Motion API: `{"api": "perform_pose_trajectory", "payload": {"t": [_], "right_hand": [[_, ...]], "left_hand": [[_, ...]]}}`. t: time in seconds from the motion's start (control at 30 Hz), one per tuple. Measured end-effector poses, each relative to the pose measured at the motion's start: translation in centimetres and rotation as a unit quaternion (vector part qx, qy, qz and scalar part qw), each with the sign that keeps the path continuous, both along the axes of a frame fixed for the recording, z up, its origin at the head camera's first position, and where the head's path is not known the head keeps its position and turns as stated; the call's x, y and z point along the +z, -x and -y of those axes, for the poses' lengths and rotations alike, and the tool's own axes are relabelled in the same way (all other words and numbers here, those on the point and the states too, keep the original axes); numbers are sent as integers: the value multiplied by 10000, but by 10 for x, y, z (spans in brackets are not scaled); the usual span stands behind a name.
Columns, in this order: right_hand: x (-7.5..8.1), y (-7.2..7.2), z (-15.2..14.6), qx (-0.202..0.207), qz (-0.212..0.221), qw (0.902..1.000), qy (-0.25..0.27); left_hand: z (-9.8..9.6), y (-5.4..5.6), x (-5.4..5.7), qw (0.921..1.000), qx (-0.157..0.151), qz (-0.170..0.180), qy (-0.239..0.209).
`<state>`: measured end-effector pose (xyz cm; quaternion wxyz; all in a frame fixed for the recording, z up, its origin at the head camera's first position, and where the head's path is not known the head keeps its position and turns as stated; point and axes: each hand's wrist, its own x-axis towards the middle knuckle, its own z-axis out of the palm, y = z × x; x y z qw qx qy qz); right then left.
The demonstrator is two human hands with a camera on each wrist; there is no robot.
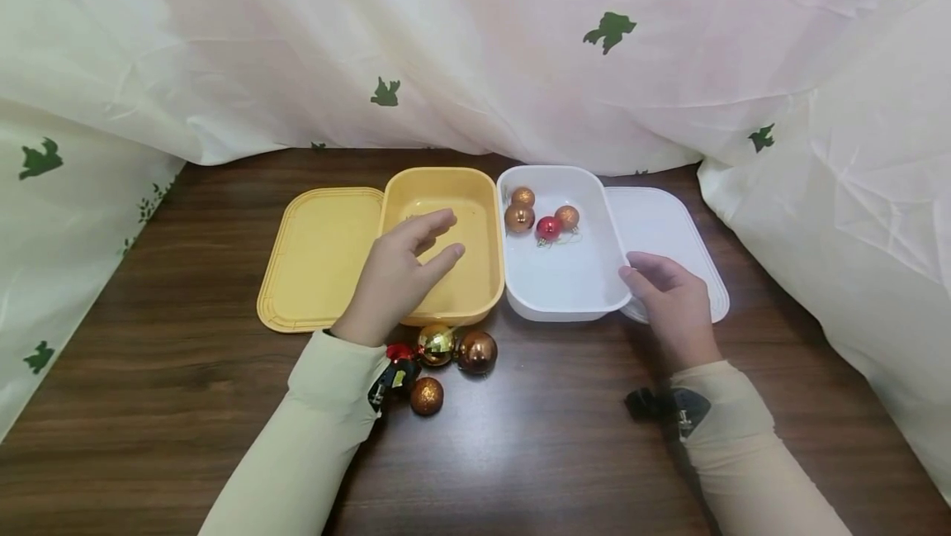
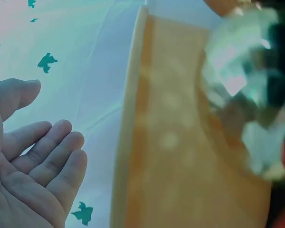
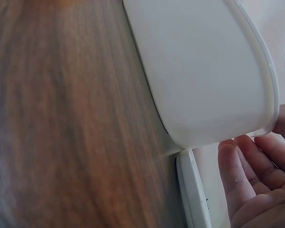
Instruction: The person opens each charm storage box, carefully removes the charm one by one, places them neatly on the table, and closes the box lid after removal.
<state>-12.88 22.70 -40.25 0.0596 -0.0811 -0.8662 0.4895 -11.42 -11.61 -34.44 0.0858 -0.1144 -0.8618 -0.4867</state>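
Note:
My left hand is above the yellow box, its thumb apart from loosely bent fingers and nothing held. At the near right corner of the white box, my right hand grips the rim, thumb over the edge and fingers outside against the wall. Inside the white box lie a red bauble, a shiny brown bauble and glittery copper ones. Just in front of the yellow box sit a gold bauble, a brown bauble, a glittery copper bauble and something red, partly hidden by the left wrist.
A yellow lid lies left of the yellow box, and a white lid lies right of the white box, partly under the right hand. The boxes stand side by side on a dark wooden table. A pale curtain surrounds the back and sides.

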Motion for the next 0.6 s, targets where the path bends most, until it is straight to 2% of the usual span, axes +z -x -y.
{"api": "perform_pose_trajectory", "payload": {"t": [0.3, 0.6], "right_hand": [[-2, 1, -1, -19, -122, 9999, 33], [-4, 2, -1, -3, -220, 9996, 164]], "left_hand": [[-16, 9, 4, 9998, -150, 98, -79], [-30, 21, 6, 9993, -267, 250, 22]]}}
